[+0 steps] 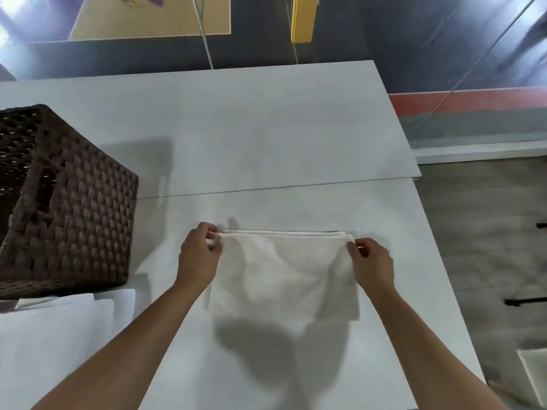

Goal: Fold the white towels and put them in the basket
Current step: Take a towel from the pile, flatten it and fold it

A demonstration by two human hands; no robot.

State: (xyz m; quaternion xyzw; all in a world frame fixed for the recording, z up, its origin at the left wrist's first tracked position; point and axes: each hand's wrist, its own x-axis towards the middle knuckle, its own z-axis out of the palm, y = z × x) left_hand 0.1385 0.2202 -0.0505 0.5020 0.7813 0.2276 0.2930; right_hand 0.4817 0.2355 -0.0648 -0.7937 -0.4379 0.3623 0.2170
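Both hands are on the white towel (284, 276) right now, and it lies flat on the pale worktop (266, 128), folded into a rough rectangle with several layered edges stacked along its far side. The left hand (199, 255) is pinching the towel's far left corner, fingers curled tight around the layers. The right hand (373, 263) is doing the same at the far right corner, thumb and fingers closed on the cloth. Both forearms reach in from the near side, one along each side of the towel, and their shadows fall on the worktop just nearer than it. Off to the left of the towel, well apart from it, sits the dark brown woven basket (74, 208), its open top tipped slightly away; what is inside I cannot tell from here. Nearer than the basket, and to the left of the towel, more white cloth (53, 329) lies spread on the worktop, its far edge just beside the basket's base.
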